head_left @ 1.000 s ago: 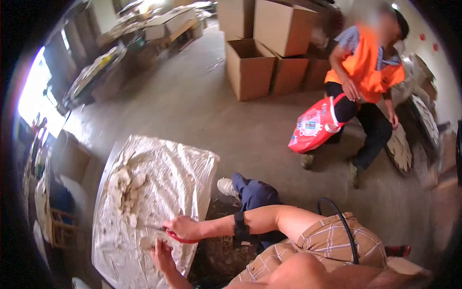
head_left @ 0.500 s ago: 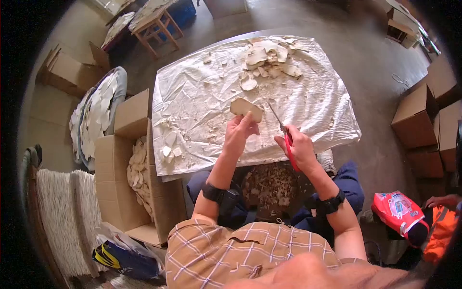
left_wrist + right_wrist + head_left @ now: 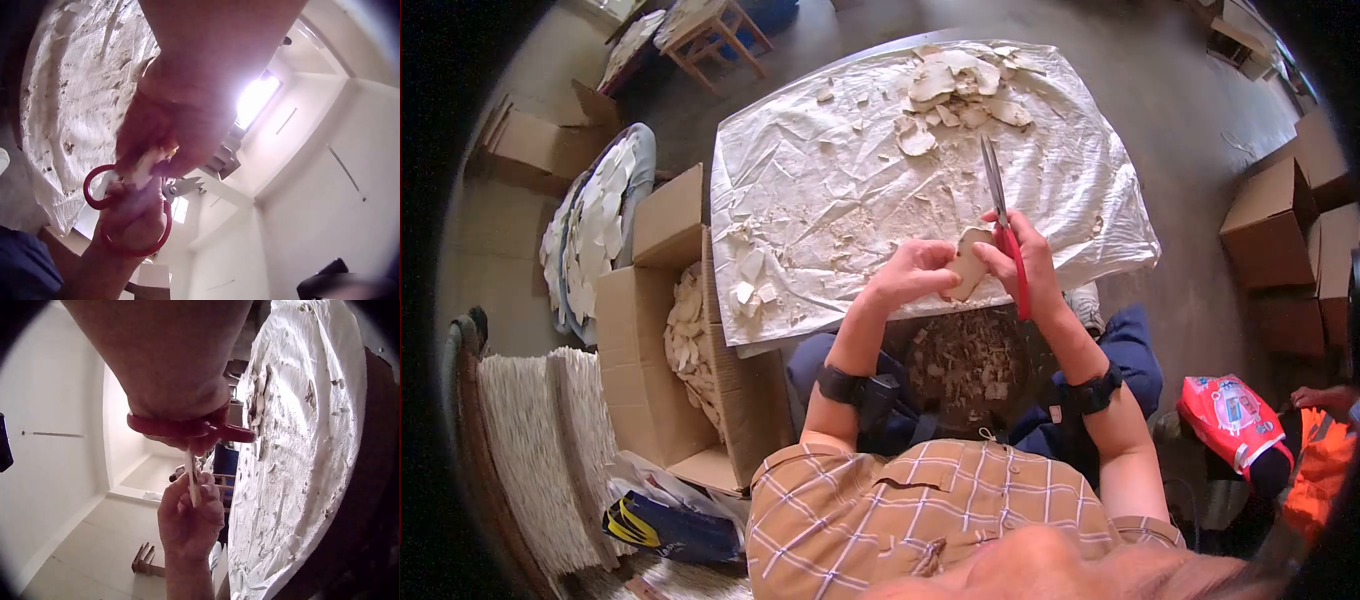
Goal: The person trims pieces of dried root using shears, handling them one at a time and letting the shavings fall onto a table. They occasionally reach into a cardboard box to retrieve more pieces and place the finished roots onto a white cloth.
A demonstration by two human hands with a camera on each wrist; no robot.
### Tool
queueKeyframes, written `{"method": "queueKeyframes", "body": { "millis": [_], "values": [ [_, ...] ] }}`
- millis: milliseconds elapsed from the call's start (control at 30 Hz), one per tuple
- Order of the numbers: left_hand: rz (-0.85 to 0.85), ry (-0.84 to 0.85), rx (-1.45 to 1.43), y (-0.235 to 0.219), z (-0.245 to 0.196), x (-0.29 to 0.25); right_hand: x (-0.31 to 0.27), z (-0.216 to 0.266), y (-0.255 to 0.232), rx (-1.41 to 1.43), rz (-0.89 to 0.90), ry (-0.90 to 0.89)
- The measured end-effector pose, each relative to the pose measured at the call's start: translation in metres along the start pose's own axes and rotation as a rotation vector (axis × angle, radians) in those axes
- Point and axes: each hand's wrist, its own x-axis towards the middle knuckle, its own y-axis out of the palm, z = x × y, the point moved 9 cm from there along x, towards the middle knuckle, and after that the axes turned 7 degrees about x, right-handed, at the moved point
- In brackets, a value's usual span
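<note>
A flat pale piece [image 3: 970, 265] is held between both hands over the near edge of the white-covered table [image 3: 820, 200]. My left hand [image 3: 912, 274] pinches its left side with thumb and fingers. My right hand [image 3: 1030, 262] touches its right side with the thumb while gripping red-handled scissors [image 3: 1012, 262], blades pointing away. In the left wrist view the red handle loops [image 3: 139, 251] hang around the right hand's fingers. The right wrist view shows the piece [image 3: 194, 481] edge-on between the hands.
A pile of pale pieces [image 3: 950, 85] lies at the table's far side, small scraps [image 3: 750, 280] at its left. A cardboard box [image 3: 640, 350] holding pieces stands left. Below the near edge is a container of scraps [image 3: 965, 370]. A red bag [image 3: 1230, 420] and a person in orange are at right.
The view has swung down and round to the table. Since half a second ago, the piece has turned more upright and moved right, and the right hand has come to it, the scissors now pointing away.
</note>
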Motion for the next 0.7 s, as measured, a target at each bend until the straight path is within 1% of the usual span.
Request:
{"method": "queueKeyframes", "body": {
  "millis": [33,67,100,167,200,233,300,333,367,400,433,467,500,567,600,667,700],
  "values": [
    [-0.097,0.031,0.018,-0.008,-0.003,-0.001,0.0,-0.003,0.004,0.102,0.042,0.047],
    [-0.196,0.064,0.038,-0.016,-0.008,-0.002,0.0,-0.003,0.003,0.148,0.029,0.088],
    [-0.194,0.063,0.037,-0.016,-0.008,-0.001,0.0,0.0,0.002,0.147,0.027,0.089],
    [-0.37,0.06,-0.118,-0.029,-0.007,-0.003,0.0,0.001,0.002,0.32,0.002,0.128],
    [-0.428,0.091,-0.175,-0.032,-0.007,-0.003,-0.001,0.001,0.003,0.321,0.001,0.128],
    [-0.428,0.09,-0.175,-0.029,-0.004,0.0,-0.001,0.003,0.006,0.368,0.01,0.115],
    [-0.546,0.185,-0.459,-0.034,0.005,-0.001,-0.003,0.001,0.01,0.416,0.018,0.107],
    [-0.487,0.26,-0.572,-0.028,0.004,0.003,-0.004,0.001,0.009,0.416,-0.014,0.07],
    [-0.488,0.257,-0.572,-0.022,0.008,0.005,-0.004,0.002,0.007,0.415,-0.045,0.033],
    [-0.474,0.268,-0.544,-0.012,0.004,0.007,-0.004,-0.002,0.008,0.416,-0.046,0.034],
    [-0.46,0.279,-0.515,-0.004,-0.001,0.008,-0.004,-0.001,0.006,0.393,-0.069,-0.029],
    [-0.495,0.276,-0.554,-0.005,0.0,0.007,-0.004,0.001,0.003,0.369,-0.093,-0.091],
    [-0.495,0.275,-0.556,-0.007,0.001,0.007,-0.005,0.006,0.001,0.367,-0.094,-0.089],
    [-0.589,0.286,-0.586,-0.025,0.002,0.002,-0.009,0.0,0.01,0.234,0.004,0.147],
    [-0.596,0.328,-0.593,-0.033,-0.003,-0.001,-0.009,-0.001,0.01,0.235,0.007,0.147],
    [-0.618,0.332,-0.563,-0.049,-0.006,-0.006,-0.008,0.02,0.005,-0.318,0.004,-0.12],
    [-0.636,0.336,-0.535,-0.056,-0.009,-0.008,-0.008,0.021,0.004,-0.315,0.005,-0.124]
  ]
}}
